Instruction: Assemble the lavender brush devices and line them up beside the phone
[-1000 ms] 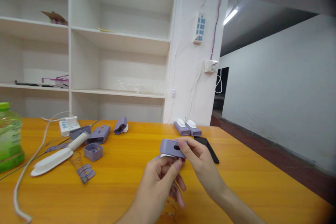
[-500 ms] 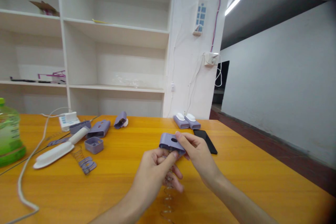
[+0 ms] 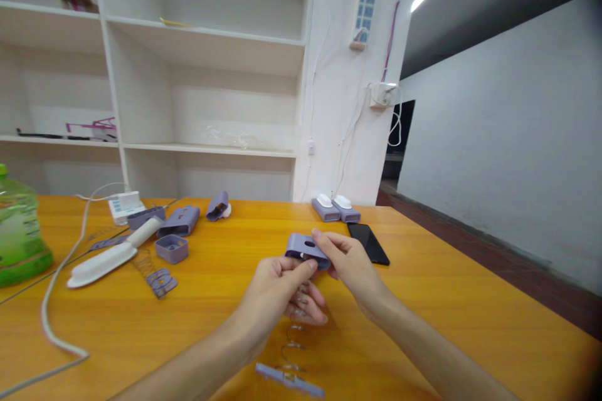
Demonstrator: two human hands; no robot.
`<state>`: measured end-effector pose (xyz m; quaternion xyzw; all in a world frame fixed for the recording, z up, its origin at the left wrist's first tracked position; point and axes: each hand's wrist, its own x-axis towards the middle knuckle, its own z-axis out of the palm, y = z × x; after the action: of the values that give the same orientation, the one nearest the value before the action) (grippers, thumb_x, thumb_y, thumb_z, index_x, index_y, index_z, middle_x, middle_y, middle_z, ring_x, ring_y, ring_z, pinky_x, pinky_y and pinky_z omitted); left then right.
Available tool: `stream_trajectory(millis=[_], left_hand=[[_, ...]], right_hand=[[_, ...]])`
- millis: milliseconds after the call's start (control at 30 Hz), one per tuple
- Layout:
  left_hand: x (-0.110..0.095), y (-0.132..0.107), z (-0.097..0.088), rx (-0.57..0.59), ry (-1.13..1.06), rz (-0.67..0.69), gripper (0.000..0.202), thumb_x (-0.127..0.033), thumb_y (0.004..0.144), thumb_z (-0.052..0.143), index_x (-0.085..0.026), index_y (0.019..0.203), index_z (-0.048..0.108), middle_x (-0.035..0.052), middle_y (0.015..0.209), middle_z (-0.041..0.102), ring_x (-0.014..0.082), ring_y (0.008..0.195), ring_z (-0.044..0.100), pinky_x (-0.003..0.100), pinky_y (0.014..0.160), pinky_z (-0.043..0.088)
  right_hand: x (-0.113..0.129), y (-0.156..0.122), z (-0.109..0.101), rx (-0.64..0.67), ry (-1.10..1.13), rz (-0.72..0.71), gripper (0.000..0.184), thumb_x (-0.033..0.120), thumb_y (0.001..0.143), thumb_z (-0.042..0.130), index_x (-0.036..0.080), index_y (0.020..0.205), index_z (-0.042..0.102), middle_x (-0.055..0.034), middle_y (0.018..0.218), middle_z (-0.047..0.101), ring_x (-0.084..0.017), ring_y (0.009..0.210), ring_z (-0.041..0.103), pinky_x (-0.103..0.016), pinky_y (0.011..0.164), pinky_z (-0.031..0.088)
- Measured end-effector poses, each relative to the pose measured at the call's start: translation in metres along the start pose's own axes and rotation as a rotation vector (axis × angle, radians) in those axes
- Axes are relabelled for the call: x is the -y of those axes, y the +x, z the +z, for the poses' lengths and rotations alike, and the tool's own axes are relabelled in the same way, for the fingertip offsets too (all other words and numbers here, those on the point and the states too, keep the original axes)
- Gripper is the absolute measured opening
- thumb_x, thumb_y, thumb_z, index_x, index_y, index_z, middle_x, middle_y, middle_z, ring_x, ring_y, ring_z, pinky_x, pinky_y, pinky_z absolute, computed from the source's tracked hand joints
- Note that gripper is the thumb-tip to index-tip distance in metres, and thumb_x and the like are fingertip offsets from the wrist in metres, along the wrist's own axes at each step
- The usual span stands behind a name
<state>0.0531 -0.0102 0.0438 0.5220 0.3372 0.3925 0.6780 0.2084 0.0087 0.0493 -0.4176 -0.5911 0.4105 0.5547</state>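
Between my two hands is a purple plastic housing, hollow, with a dark round hole in its top face. My left hand grips its near edge with thumb and fingers. My right hand pinches the right end, thumb beside the hole. From under my left fingers a coiled metal spring hangs down. At its lower end dangles a flat purple plate. What joins the spring to the housing is hidden by my fingers.
A black phone lies right of my hands, near two purple housings with white tops. On the left are a white long-handled brush-like tool, a purple cup-like part, a spring with purple plate, a cable and a green bottle.
The purple plate on the spring's lower end has come into view. My view has tilted slightly down. Both hands keep their grip on the housing.
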Motion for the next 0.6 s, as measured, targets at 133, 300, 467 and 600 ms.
stream_trajectory(millis=[133, 300, 467, 600], left_hand=[[0.000, 0.000, 0.000, -0.025, -0.004, -0.014, 0.039, -0.048, 0.084, 0.070, -0.010, 0.077, 0.065, 0.0075, 0.056, 0.072, 0.0117, 0.042, 0.066, 0.015, 0.043, 0.046], [0.004, 0.002, -0.002, -0.070, -0.005, -0.007, 0.040, -0.051, 0.079, 0.073, -0.011, 0.080, 0.066, 0.0070, 0.060, 0.073, 0.0153, 0.047, 0.069, 0.021, 0.050, 0.053], [0.006, 0.004, -0.006, -0.070, -0.009, 0.001, 0.042, -0.052, 0.077, 0.073, -0.011, 0.083, 0.067, 0.0074, 0.065, 0.074, 0.0157, 0.049, 0.069, 0.024, 0.052, 0.056], [0.005, 0.005, -0.010, -0.045, -0.011, 0.010, 0.042, -0.051, 0.076, 0.075, -0.010, 0.086, 0.069, 0.0065, 0.067, 0.073, 0.0125, 0.044, 0.064, 0.026, 0.052, 0.057]], right_hand=[[-0.001, -0.001, 0.002, 0.026, 0.021, 0.028, 0.057, 0.071, 0.077, 0.067, 0.015, 0.068, 0.067, 0.0026, 0.057, 0.055, -0.009, 0.050, 0.043, -0.022, 0.047, 0.030], [-0.005, -0.002, 0.003, 0.085, 0.020, 0.026, 0.055, 0.069, 0.082, 0.064, 0.015, 0.069, 0.066, 0.0023, 0.058, 0.056, -0.009, 0.051, 0.043, -0.023, 0.048, 0.030], [-0.007, -0.001, 0.001, 0.151, -0.032, -0.055, 0.051, 0.061, 0.089, 0.061, 0.015, 0.067, 0.064, 0.0042, 0.058, 0.049, -0.008, 0.051, 0.036, -0.023, 0.049, 0.027], [-0.006, 0.002, -0.002, 0.170, -0.087, -0.084, 0.052, 0.063, 0.087, 0.063, 0.014, 0.069, 0.068, 0.0035, 0.059, 0.048, -0.008, 0.053, 0.035, -0.023, 0.049, 0.027]])
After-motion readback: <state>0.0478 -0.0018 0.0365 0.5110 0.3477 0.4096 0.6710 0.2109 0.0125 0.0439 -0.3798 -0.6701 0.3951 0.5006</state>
